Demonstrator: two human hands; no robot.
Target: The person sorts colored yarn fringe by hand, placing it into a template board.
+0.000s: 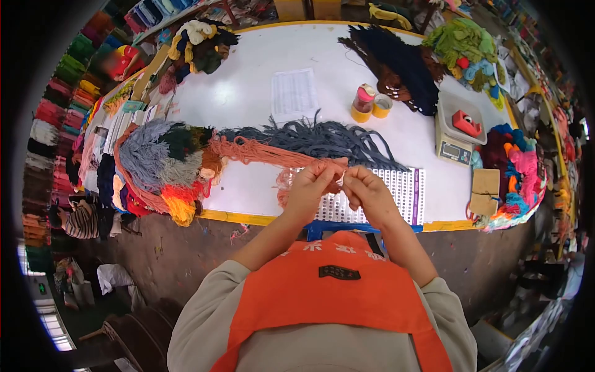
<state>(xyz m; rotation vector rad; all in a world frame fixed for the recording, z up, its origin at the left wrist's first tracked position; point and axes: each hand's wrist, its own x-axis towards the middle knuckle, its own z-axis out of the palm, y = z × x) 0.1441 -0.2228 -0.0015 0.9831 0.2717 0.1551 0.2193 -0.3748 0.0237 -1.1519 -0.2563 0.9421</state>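
A bundle of coral yarn (254,149) runs across the table from the left to my hands. My left hand (308,191) is closed round its end, with a loose tangle of the same strands hanging below the fingers. Close beside it, my right hand (368,188) pinches the tip of the bundle, where a small pale bit shows between the fingers. Under both hands lies a white card with rows of holes (396,195) and a purple strip. Just behind them is a heap of dark grey-blue yarn (334,139).
To the left is a big pile of mixed yarn hanks (145,155). A printed sheet (294,93), a pink-lidded jar (364,102) and a tape roll (382,105) lie farther back. On the right stand a digital scale (454,149), a brown notebook (484,191) and bright yarn (527,167).
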